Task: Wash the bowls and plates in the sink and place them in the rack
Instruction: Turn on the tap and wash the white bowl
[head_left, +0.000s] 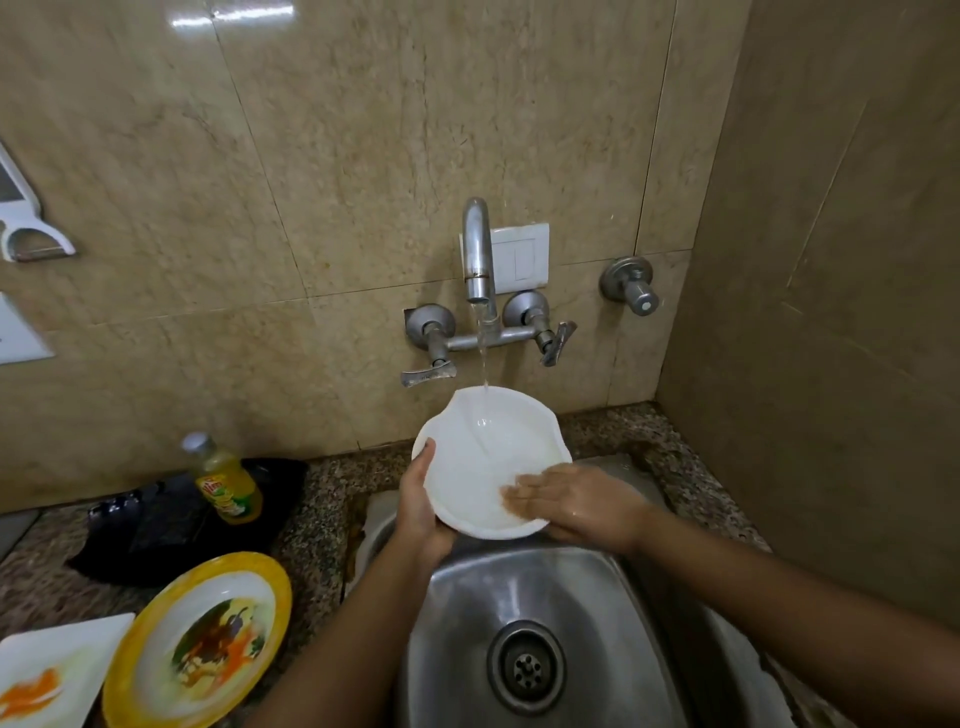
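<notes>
The white bowl (488, 457) is held above the far edge of the steel sink (457, 613), tilted so its inside faces the person. A thin stream of water (483, 358) falls from the tap spout (477, 249) at 12 o'clock and lands inside the bowl near its far rim.

The left hand (421, 514) grips the bowl at its 8 o'clock edge, the thumb lying over the rim and the fingers curled behind it. The right hand (582, 501) reaches in from 4 o'clock, with straight fingers pressed flat on the bowl's inner wall; its fingertips are blurred.

The sink's drain (525, 666) sits at 6 o'clock from the bowl. The tap's 2 lever handles (428, 371) stand on the tiled wall to either side of the stream, and a separate valve (631, 288) is mounted at 2 o'clock.

On the speckled stone surface (317, 499) at 9 o'clock of the bowl stands a bottle of yellow dish liquid (226, 480), upright on a black tray (171, 525). At 7 o'clock lies a yellow-rimmed plate (202, 639) with a printed picture in its middle, and just beside it, at the frame's lower left corner, a white square plate (52, 670) smeared with orange.
</notes>
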